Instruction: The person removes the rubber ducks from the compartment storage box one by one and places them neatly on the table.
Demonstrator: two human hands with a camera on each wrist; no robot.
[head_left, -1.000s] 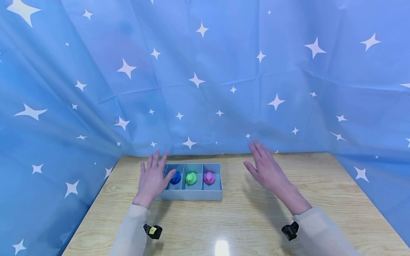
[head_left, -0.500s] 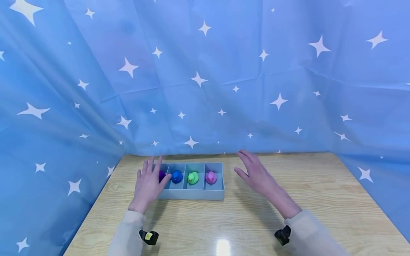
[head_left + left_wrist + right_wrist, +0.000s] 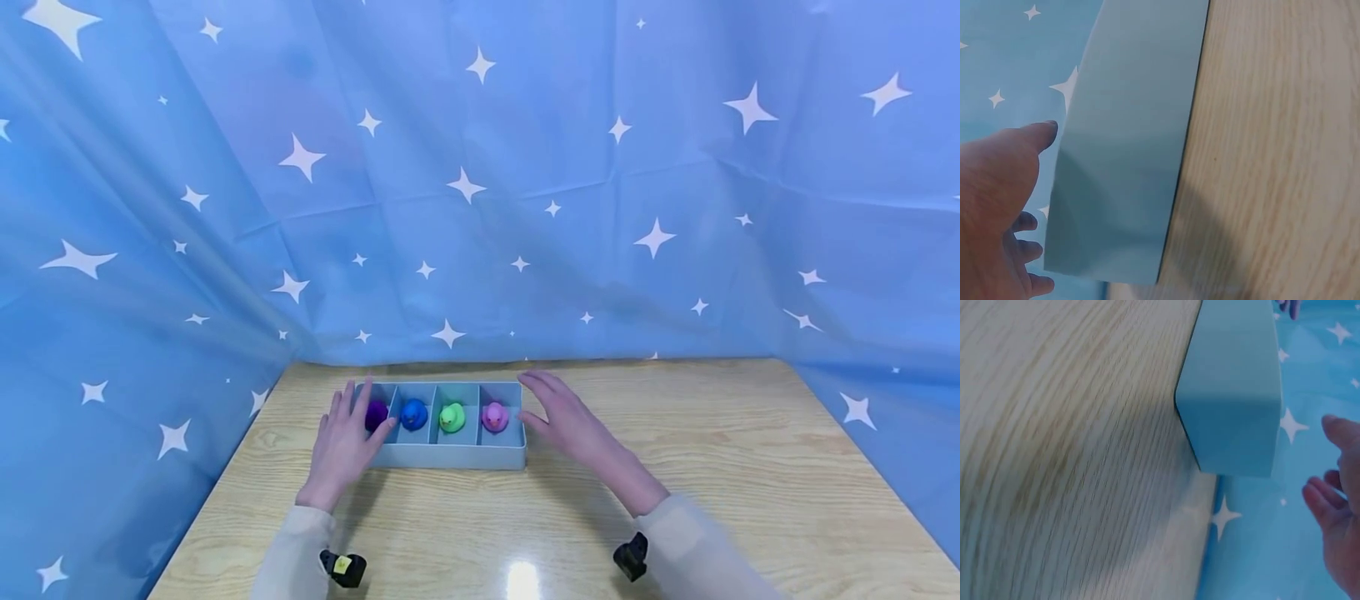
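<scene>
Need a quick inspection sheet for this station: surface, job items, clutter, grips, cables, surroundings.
Surface: wood-grain table, bright reflection near the bottom of the head view.
Job items: blue-grey tray, four compartments in a row; left to right, a purple figure partly hidden, a blue duck, a green duck, a pink duck.
Clutter: nothing seen.
Grips: left hand spread at the tray's left end, contact unclear; right hand at the right end, with a gap to the tray in the right wrist view. Both hold nothing.
Cables: nothing seen.
Surroundings: blue cloth with white stars, behind and on both sides.
</scene>
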